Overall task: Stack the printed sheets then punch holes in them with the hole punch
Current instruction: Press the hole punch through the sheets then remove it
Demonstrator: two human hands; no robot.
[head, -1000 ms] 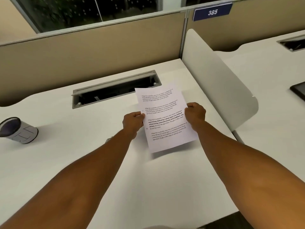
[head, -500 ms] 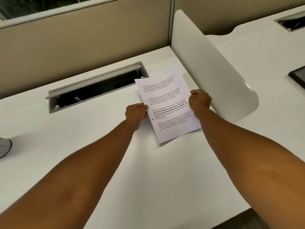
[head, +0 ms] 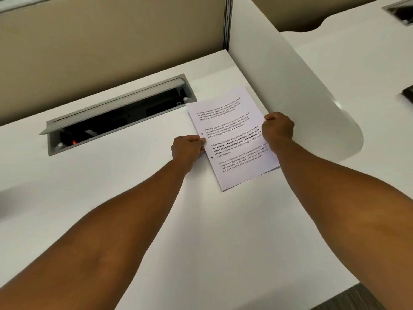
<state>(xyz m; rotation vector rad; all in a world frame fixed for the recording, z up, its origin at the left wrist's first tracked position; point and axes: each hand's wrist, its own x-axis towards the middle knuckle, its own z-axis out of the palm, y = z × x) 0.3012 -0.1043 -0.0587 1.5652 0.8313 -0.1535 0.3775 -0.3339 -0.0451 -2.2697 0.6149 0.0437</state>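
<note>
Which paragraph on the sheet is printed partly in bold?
The third paragraph from the top of the sheet, level with the two gripping hands. Its middle lines are heavy black; the other three paragraphs are all light type.

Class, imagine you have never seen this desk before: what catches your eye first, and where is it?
The printed sheets, gripped at their side edges by the left hand and right hand, lie at the white desk's far right. Two holes show along their left margin. Left of them gapes an open cable tray.
</note>
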